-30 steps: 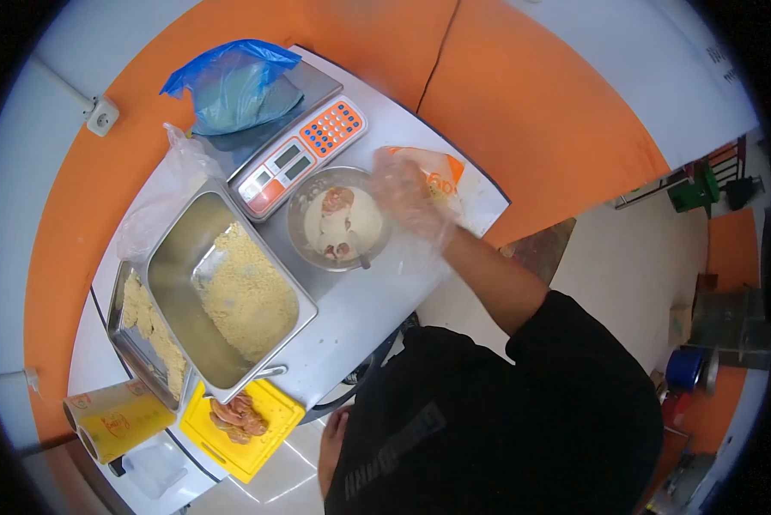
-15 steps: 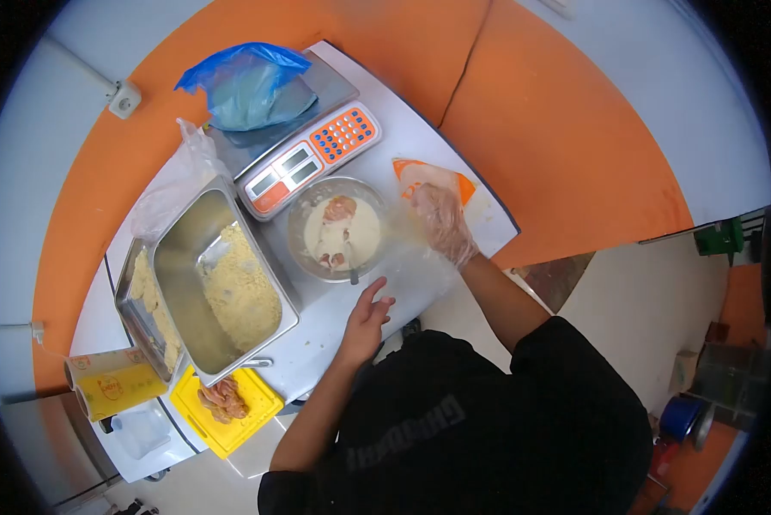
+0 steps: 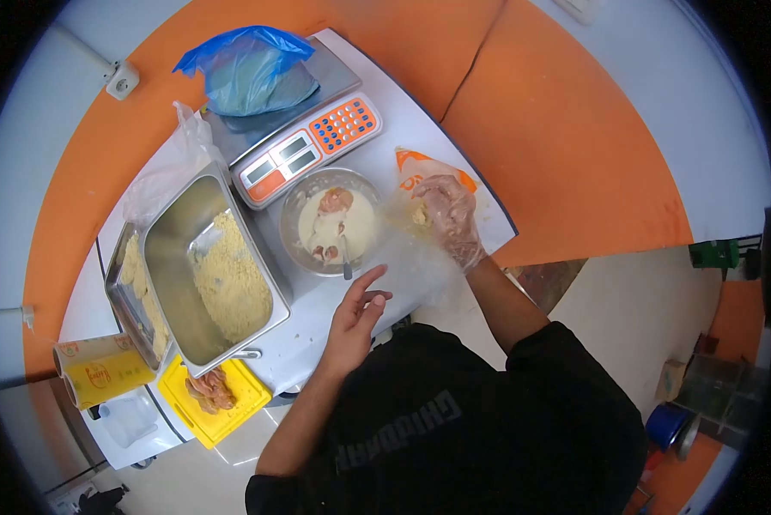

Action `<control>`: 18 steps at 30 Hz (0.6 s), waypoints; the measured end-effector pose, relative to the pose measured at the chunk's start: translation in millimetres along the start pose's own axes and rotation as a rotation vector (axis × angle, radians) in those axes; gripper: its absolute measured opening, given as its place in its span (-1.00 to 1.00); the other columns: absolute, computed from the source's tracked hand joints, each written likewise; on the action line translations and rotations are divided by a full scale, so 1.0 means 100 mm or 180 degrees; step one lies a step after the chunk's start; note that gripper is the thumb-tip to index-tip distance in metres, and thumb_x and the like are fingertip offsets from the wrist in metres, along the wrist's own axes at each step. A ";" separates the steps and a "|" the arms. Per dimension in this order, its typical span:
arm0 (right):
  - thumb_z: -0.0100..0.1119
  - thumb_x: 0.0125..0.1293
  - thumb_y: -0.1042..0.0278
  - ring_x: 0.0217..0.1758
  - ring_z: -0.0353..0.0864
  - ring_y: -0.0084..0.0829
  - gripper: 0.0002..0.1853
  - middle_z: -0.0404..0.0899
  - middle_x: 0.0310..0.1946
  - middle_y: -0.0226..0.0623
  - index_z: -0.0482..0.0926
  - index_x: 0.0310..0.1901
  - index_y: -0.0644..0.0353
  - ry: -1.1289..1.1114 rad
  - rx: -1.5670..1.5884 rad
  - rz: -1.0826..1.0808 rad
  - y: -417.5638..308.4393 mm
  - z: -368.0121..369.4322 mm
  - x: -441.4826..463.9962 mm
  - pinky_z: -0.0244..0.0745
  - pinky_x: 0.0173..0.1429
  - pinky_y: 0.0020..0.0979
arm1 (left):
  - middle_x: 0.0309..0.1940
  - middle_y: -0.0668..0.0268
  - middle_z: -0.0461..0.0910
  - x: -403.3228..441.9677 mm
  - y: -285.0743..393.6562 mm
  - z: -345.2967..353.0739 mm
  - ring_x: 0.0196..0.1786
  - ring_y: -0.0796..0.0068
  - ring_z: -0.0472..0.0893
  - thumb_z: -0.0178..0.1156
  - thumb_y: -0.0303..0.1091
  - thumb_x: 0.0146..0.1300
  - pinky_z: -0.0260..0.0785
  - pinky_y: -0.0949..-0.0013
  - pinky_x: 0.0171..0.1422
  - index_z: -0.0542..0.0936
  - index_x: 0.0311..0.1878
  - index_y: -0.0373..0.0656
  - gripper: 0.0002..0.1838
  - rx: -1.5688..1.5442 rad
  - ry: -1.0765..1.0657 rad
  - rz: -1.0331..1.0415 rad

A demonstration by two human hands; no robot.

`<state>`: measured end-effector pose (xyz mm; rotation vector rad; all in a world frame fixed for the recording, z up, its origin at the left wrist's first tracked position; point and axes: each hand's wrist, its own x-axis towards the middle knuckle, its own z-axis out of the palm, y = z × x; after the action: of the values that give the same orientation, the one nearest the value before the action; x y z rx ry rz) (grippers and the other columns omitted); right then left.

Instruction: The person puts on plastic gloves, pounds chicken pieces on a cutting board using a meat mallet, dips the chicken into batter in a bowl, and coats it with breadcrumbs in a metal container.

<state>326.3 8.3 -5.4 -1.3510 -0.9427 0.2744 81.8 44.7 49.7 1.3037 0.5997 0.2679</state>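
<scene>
Meat (image 3: 335,202) partly in bowl (image 3: 291,227)
More meat (image 3: 211,392) is lying on the board (image 3: 246,395). Your left hand (image 3: 353,318) is hovering empty; your right hand (image 3: 450,215) is gripping clear plastic (image 3: 420,266).

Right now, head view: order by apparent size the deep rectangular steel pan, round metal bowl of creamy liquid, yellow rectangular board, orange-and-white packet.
1. Steel pan
2. Metal bowl and yellow board: too alike to rank; the pan hides part of the board
3. Packet, what shows of it; the right hand partly covers it
</scene>
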 end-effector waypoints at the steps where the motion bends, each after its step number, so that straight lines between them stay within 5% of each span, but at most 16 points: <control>1: 0.00 0.34 0.40 -0.13 0.56 -0.40 -0.82 0.59 -0.28 -0.22 0.55 -0.28 0.32 0.0059 0.0078 0.0131 -0.03 0.01 0.00 0.44 0.06 -0.39 | 0.29 0.32 0.38 0.00 0.03 0.01 0.11 0.47 0.47 0.05 -0.24 0.45 0.28 0.37 0.21 0.27 0.42 -0.14 -0.47 -0.0010 -0.0045 -0.0012; 7: -0.12 0.45 0.24 -0.22 0.59 -0.41 -0.69 0.60 -0.26 -0.19 0.52 -0.21 0.33 -0.0055 -0.0673 -0.0412 -0.09 -0.05 0.03 0.51 -0.05 -0.37 | 0.29 0.29 0.40 0.01 0.15 0.06 0.12 0.46 0.49 0.06 -0.21 0.41 0.31 0.35 0.16 0.26 0.43 -0.17 -0.43 -0.0016 -0.0160 0.0120; 11: -0.22 0.50 0.12 -0.20 0.61 -0.34 -0.58 0.60 -0.25 -0.11 0.49 -0.11 0.36 0.0229 0.0775 0.0790 -0.13 0.05 -0.08 0.53 -0.05 -0.35 | 0.22 0.26 0.45 0.05 0.23 0.09 0.11 0.46 0.49 0.06 -0.22 0.41 0.28 0.36 0.17 0.24 0.44 -0.17 -0.42 0.0035 -0.0239 0.0133; 13: -0.23 0.51 0.08 -0.19 0.62 -0.31 -0.56 0.61 -0.25 -0.12 0.48 -0.08 0.36 -0.0028 0.0748 0.0378 0.20 0.05 -0.11 0.53 -0.05 -0.34 | 0.17 0.24 0.48 0.06 0.24 0.10 0.11 0.46 0.48 0.06 -0.22 0.41 0.28 0.36 0.17 0.23 0.44 -0.17 -0.41 0.0049 -0.0230 0.0175; 17: -0.26 0.52 0.01 -0.17 0.64 -0.31 -0.52 0.63 -0.24 -0.16 0.48 -0.06 0.33 0.0038 0.1263 0.0728 0.20 0.09 -0.10 0.51 -0.02 -0.34 | 0.15 0.24 0.48 0.06 0.21 0.12 0.10 0.47 0.48 0.06 -0.21 0.41 0.27 0.36 0.18 0.23 0.45 -0.17 -0.41 0.0098 -0.0164 0.0169; 18: -0.24 0.52 0.03 -0.18 0.62 -0.33 -0.54 0.63 -0.25 -0.19 0.48 -0.06 0.32 -0.0104 0.0711 0.0362 0.14 0.05 -0.07 0.50 -0.02 -0.35 | 0.17 0.25 0.48 0.06 0.20 0.10 0.10 0.47 0.48 0.06 -0.21 0.41 0.27 0.36 0.19 0.23 0.45 -0.17 -0.41 0.0129 -0.0128 0.0146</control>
<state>323.3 11.1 -21.3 -1.1982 -0.8369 0.4761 95.6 44.7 68.1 1.3601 0.5439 0.2678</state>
